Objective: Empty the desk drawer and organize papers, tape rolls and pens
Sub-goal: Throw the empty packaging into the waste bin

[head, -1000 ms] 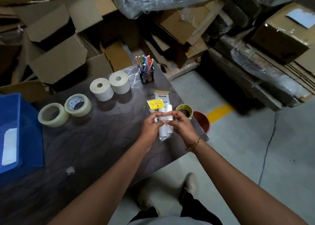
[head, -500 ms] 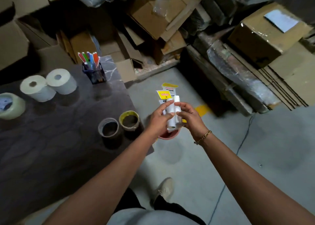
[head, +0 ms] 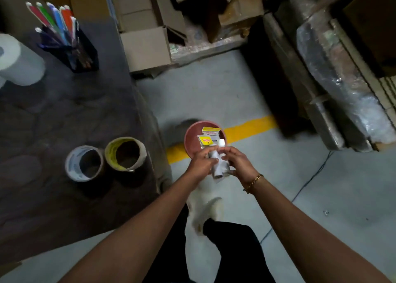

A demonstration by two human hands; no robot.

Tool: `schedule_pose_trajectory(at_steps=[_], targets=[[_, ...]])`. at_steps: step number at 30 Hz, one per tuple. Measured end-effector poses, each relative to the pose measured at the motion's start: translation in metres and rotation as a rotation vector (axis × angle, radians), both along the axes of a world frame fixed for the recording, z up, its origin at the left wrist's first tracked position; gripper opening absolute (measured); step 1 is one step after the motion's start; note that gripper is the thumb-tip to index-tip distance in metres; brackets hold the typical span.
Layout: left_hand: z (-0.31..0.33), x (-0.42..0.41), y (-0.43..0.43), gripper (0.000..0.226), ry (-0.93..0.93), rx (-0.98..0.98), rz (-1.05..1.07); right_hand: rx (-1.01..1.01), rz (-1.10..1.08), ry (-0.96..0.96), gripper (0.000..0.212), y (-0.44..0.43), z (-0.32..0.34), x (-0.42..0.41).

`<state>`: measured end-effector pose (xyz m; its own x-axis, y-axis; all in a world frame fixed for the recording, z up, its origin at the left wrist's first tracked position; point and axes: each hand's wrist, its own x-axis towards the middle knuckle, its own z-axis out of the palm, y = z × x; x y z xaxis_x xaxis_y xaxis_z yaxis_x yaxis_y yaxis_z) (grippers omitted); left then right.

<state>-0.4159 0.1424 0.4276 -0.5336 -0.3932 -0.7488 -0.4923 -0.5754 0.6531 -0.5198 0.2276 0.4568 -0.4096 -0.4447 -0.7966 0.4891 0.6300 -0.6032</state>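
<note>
Both hands hold a small bundle of packets [head: 214, 152]: white tubes in clear wrapping with yellow-topped cards. My left hand [head: 200, 164] grips it from the left and my right hand [head: 236, 164] from the right. The bundle hangs over a round red bin [head: 190, 139] on the floor, beside the dark desk [head: 64, 132]. Two tape rolls [head: 84, 162] [head: 125, 153] stand near the desk's right edge. A dark pen holder [head: 72, 51] with coloured pens stands at the back. A white paper roll [head: 17, 62] shows at the left edge.
Cardboard boxes [head: 147, 47] and plastic-wrapped bundles [head: 334, 72] crowd the floor behind the desk and to the right. A yellow line [head: 248, 128] crosses the grey floor. A cable [head: 308, 180] runs on the right. My legs and shoe [head: 205, 214] are below.
The view has swung right and down, off the desk. Both hands carried the bundle from above the desk to over the red bin on the floor.
</note>
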Motion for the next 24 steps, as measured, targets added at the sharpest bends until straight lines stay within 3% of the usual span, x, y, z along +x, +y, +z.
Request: schedule_pose_trajectory(at_steps=[5, 10, 17, 24], targets=[[-0.073, -0.037, -0.003, 0.049, -0.156, 0.143, 0.053, 0.069, -0.011, -0.074, 0.029, -0.012, -0.086, -0.029], [-0.166, -0.078, -0.012, 0.044, -0.223, 0.147, 0.102, 0.104, -0.023, -0.104, 0.015, -0.031, -0.195, -0.061], [-0.297, -0.109, -0.022, 0.046, -0.224, 0.152, 0.207, 0.111, 0.051, -0.115, 0.015, -0.054, -0.338, -0.095], [-0.388, -0.114, -0.037, 0.049, -0.246, 0.137, 0.22, 0.112, 0.128, -0.031, 0.012, -0.07, -0.441, -0.104]])
